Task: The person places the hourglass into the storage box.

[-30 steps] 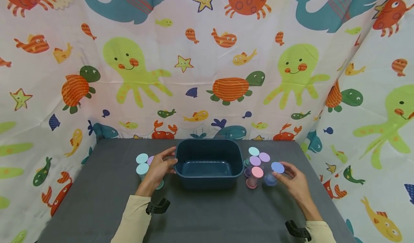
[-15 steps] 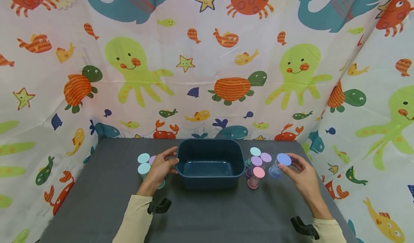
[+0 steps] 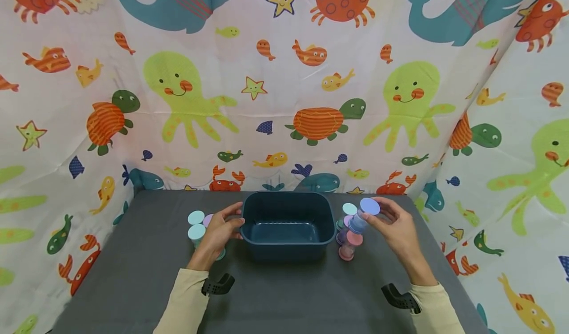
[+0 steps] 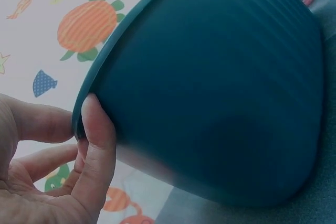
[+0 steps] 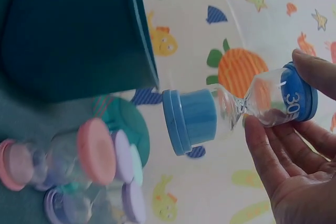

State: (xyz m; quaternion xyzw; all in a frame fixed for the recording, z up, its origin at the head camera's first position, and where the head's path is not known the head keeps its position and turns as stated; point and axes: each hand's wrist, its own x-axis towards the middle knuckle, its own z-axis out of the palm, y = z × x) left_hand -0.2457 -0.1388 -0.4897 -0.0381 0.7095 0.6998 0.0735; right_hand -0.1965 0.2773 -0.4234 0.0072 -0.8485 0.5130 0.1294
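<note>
My right hand (image 3: 395,228) pinches a blue sand timer (image 5: 195,119) by one end cap, which bears the digits "30". The timer is raised over a group of sand timers on the right of the table; in the right wrist view it lies nearly sideways. That group holds a pink timer (image 3: 350,245), a mint one (image 3: 349,209) and purple ones (image 5: 134,203), partly hidden behind the blue timer in the head view. With thumb and fingers, my left hand (image 3: 221,232) grips the left rim of a dark teal bin (image 3: 286,251). Only the bin's bare inner walls and floor show inside.
Left of the bin stand more timers, with mint caps (image 3: 196,218) and a purple cap (image 3: 207,220), partly covered by my left hand. The grey table (image 3: 284,299) meets a sea-animal curtain (image 3: 271,102) at the back and sides.
My right hand has lifted the blue timer off the table, drawn it slightly right, then carried it up and left over the other timers. The left hand stays on the bin's rim.
</note>
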